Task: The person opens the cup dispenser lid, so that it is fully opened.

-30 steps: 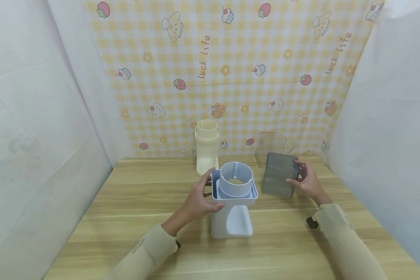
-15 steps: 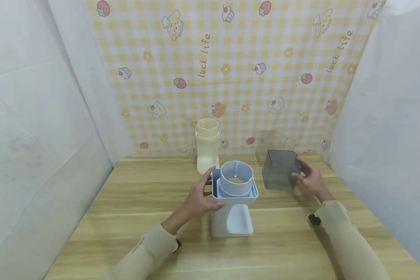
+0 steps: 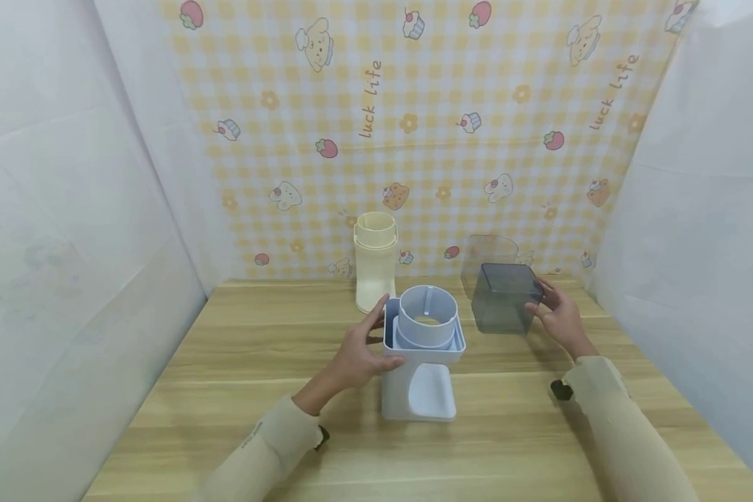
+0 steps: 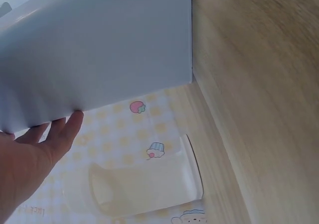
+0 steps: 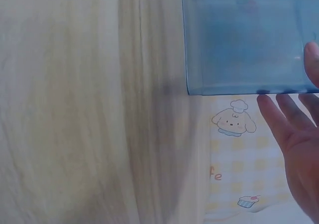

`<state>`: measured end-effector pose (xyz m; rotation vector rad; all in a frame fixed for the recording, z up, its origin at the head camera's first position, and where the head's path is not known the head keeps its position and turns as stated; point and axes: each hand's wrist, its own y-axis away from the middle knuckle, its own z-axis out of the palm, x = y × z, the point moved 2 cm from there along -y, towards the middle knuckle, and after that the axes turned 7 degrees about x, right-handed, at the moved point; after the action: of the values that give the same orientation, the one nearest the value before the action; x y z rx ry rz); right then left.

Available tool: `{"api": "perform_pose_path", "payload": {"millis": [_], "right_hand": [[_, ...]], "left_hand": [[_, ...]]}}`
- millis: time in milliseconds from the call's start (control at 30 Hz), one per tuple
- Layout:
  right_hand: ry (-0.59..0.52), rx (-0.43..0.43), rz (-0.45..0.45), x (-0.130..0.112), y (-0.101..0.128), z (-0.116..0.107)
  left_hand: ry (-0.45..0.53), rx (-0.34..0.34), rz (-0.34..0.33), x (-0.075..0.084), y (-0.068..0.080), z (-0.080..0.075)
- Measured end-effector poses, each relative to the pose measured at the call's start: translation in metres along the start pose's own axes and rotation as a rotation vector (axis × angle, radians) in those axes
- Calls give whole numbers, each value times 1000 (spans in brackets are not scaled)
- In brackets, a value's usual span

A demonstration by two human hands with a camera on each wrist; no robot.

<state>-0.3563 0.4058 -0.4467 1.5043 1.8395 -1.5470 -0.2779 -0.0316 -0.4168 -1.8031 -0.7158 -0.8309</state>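
A pale blue plastic stand (image 3: 397,390) has a square tray-like top, a round collar and a scooped foot. It stands upright at the middle of the table. My left hand (image 3: 359,354) grips the left side of its top, thumb at the front and fingers behind; in the left wrist view the fingertips lie along the stand's wall (image 4: 109,50). To the right, a smoky grey see-through plastic box (image 3: 505,307) is held by its right side in my right hand (image 3: 562,318). In the right wrist view, thumb and fingers are on different faces of this box (image 5: 244,45).
A cream stand (image 3: 374,268) with a round collar stands at the back, behind the blue one. A clear plastic box (image 3: 486,251) is at the back right, partly hidden by the grey box. A patterned cloth (image 3: 439,160) hangs behind the wooden table (image 3: 257,432).
My right hand has moved the grey box a little toward the back and turned it more upright. The left hand stays on the blue stand, which has hardly moved.
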Motion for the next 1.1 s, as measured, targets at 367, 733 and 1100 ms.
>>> {"api": "perform_pose_path", "payload": {"millis": [367,733,1100], "right_hand": [[-21,62,33,-29,6,1],[-7,84,56,-4,4,4],[22,97,99,-2,3,1]], "left_hand": [[48,-23,112,-9,-3,-1],[24,51,141,-11,-6,-3],[69,114,36,-11,-16,1]]}}
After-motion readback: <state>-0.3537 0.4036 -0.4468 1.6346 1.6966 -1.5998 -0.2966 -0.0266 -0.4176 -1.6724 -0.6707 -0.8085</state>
